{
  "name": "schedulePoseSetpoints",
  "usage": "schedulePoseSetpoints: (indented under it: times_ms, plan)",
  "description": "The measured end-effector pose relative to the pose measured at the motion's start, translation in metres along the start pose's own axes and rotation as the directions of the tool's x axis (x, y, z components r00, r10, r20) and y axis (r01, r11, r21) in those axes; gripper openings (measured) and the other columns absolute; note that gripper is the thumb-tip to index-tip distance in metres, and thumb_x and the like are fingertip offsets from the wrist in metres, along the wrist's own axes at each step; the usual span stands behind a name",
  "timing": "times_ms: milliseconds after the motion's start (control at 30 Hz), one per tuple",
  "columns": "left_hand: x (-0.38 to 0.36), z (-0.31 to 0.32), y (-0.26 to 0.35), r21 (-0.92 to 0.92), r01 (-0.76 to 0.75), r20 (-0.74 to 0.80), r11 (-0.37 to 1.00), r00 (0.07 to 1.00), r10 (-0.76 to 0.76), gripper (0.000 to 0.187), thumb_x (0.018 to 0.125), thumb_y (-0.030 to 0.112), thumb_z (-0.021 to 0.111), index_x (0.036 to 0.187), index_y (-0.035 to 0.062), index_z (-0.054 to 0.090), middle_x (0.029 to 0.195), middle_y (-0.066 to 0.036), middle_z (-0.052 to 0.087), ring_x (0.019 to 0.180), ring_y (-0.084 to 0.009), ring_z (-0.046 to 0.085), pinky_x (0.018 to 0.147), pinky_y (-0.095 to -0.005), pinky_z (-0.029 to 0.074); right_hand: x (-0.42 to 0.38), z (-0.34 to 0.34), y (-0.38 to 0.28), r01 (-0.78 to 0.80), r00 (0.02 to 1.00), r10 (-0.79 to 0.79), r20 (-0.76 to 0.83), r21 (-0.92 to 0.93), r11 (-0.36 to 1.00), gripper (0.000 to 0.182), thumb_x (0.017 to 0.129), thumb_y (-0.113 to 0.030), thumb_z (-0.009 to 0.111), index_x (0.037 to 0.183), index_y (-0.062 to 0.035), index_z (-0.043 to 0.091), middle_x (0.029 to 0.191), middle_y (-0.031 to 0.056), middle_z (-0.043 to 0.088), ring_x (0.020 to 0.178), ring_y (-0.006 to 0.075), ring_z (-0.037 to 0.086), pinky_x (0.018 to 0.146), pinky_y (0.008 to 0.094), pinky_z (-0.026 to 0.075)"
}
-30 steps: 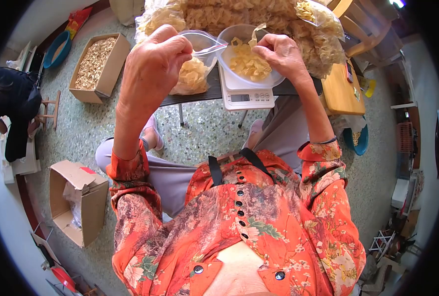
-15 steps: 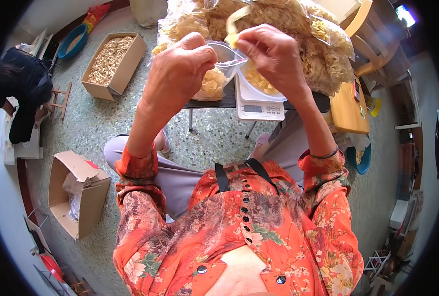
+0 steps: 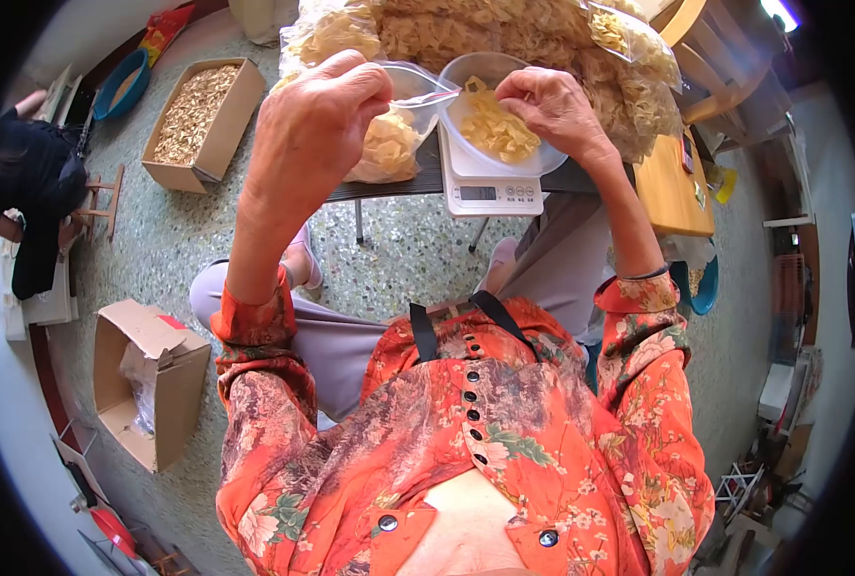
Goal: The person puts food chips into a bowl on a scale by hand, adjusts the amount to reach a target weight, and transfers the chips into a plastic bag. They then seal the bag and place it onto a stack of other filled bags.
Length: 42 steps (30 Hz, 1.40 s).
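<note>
My left hand (image 3: 317, 125) pinches the rim of a clear zip bag (image 3: 389, 144), which stands open on the table with pale yellow dried pieces inside. A clear round bowl (image 3: 454, 69) rests on a white digital scale (image 3: 499, 198) and holds more yellow pieces (image 3: 493, 130). Over the bowl's right side is my right hand (image 3: 554, 108), its fingertips closed together near the pieces; whether anything is between them is too small to tell.
Filled clear bags (image 3: 504, 34) are piled along the table's back. Left are a cardboard box of dried pieces (image 3: 202, 120), an opened cardboard box (image 3: 180, 413), a blue basin (image 3: 125, 88) and a person in dark clothes (image 3: 38, 182). A wooden stool (image 3: 672, 197) stands right.
My right hand has moved from beside the bag's mouth, where it held a yellow strip, down and right over the bowl. The strip is no longer seen in it. My left hand still holds the bag.
</note>
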<state>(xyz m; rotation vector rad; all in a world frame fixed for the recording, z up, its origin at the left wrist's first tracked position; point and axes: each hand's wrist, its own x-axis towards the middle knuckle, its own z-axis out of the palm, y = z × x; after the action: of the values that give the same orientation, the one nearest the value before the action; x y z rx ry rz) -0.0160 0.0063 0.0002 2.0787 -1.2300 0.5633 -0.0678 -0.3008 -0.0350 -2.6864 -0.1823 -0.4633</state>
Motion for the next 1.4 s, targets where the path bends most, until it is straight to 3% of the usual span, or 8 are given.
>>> schedulePoseSetpoints:
  times_ms: [467, 567, 633, 800, 933, 1167, 1333, 1400]
  plan:
    - [0.001, 0.001, 0.002, 0.019, 0.008, 0.01, 1.0, 1.0, -0.008, 0.009, 0.086, 0.001, 0.073, 0.093, 0.0024, 0.067, 0.086, -0.01, 0.064, 0.074, -0.0254, 0.065, 0.067, -0.0336, 0.051, 0.008, 0.035, -0.004, 0.235, 0.96, -0.2, 0.198, -0.174, 0.956, 0.02, 0.083, -0.011, 0.074, 0.103, -0.0166, 0.075, 0.09, 0.0086, 0.063, 0.089, 0.0302, 0.067, 0.08, 0.0402, 0.054]
    - [0.001, -0.002, 0.0, 0.006, 0.012, 0.01, 1.0, 1.0, -0.012, 0.009, 0.086, 0.0, 0.073, 0.092, 0.0023, 0.067, 0.087, -0.009, 0.065, 0.075, -0.0243, 0.065, 0.067, -0.0329, 0.051, 0.009, 0.025, 0.002, 0.196, 0.976, -0.194, 0.103, -0.012, 0.98, 0.02, 0.087, -0.013, 0.074, 0.107, -0.0121, 0.076, 0.09, 0.0043, 0.069, 0.082, 0.0209, 0.068, 0.077, 0.0341, 0.055]
    - [0.002, -0.002, -0.001, 0.012, -0.002, 0.02, 1.0, 1.0, 0.002, 0.009, 0.086, -0.001, 0.072, 0.093, 0.0023, 0.068, 0.088, -0.009, 0.066, 0.076, -0.0241, 0.066, 0.067, -0.0326, 0.052, 0.007, 0.018, 0.01, -0.09, 0.995, 0.056, 0.088, 0.441, 0.893, 0.022, 0.092, -0.015, 0.074, 0.111, -0.0044, 0.075, 0.092, 0.0014, 0.073, 0.079, 0.0105, 0.065, 0.073, 0.0289, 0.053]
    - [0.002, 0.0, 0.0, -0.029, -0.013, 0.0, 1.0, 1.0, 0.013, 0.01, 0.086, 0.001, 0.073, 0.094, 0.0023, 0.069, 0.088, -0.009, 0.066, 0.075, -0.025, 0.067, 0.067, -0.0329, 0.052, 0.0, -0.011, -0.002, -0.232, 0.965, 0.255, 0.056, 0.627, 0.744, 0.023, 0.094, -0.019, 0.075, 0.113, -0.0055, 0.076, 0.094, 0.0001, 0.075, 0.078, 0.0037, 0.063, 0.069, 0.0211, 0.053]
    - [0.001, 0.002, 0.0, -0.02, -0.027, -0.008, 0.999, 1.0, 0.027, 0.009, 0.086, 0.003, 0.074, 0.094, 0.0033, 0.069, 0.089, -0.008, 0.065, 0.074, -0.0253, 0.067, 0.067, -0.0338, 0.052, 0.002, -0.026, -0.049, -0.056, 0.972, 0.207, -0.11, 0.749, 0.66, 0.022, 0.095, -0.014, 0.074, 0.116, -0.0054, 0.075, 0.097, 0.0002, 0.075, 0.082, 0.0038, 0.065, 0.07, 0.0182, 0.052]
    - [0.001, 0.0, 0.003, -0.034, -0.033, -0.027, 0.999, 0.999, 0.032, 0.01, 0.085, 0.003, 0.075, 0.092, 0.0041, 0.068, 0.087, -0.009, 0.064, 0.074, -0.0258, 0.066, 0.067, -0.0348, 0.052, 0.021, 0.002, -0.087, 0.142, 0.989, -0.075, -0.126, 0.683, 0.716, 0.023, 0.093, -0.01, 0.076, 0.114, -0.0035, 0.075, 0.1, 0.0032, 0.076, 0.088, 0.0061, 0.068, 0.078, 0.0211, 0.055]
    - [-0.001, -0.003, -0.003, -0.003, -0.038, -0.025, 0.999, 0.999, 0.038, 0.009, 0.085, 0.003, 0.074, 0.091, 0.003, 0.068, 0.089, -0.009, 0.065, 0.074, -0.0265, 0.066, 0.067, -0.035, 0.051, 0.015, -0.009, -0.064, 0.088, 0.938, 0.109, -0.328, 0.533, 0.842, 0.016, 0.092, -0.008, 0.075, 0.107, -0.0033, 0.076, 0.09, 0.0042, 0.076, 0.079, 0.0085, 0.068, 0.072, 0.0246, 0.055]
    - [-0.001, -0.004, -0.002, 0.005, -0.02, -0.008, 1.0, 1.0, 0.02, 0.008, 0.085, 0.003, 0.074, 0.091, 0.0028, 0.068, 0.089, -0.009, 0.065, 0.074, -0.0266, 0.066, 0.067, -0.0351, 0.051, 0.007, -0.017, -0.043, 0.022, 0.973, 0.068, -0.221, 0.379, 0.925, 0.016, 0.091, -0.009, 0.074, 0.105, -0.0033, 0.076, 0.089, 0.0061, 0.076, 0.078, 0.0105, 0.069, 0.072, 0.0265, 0.055]
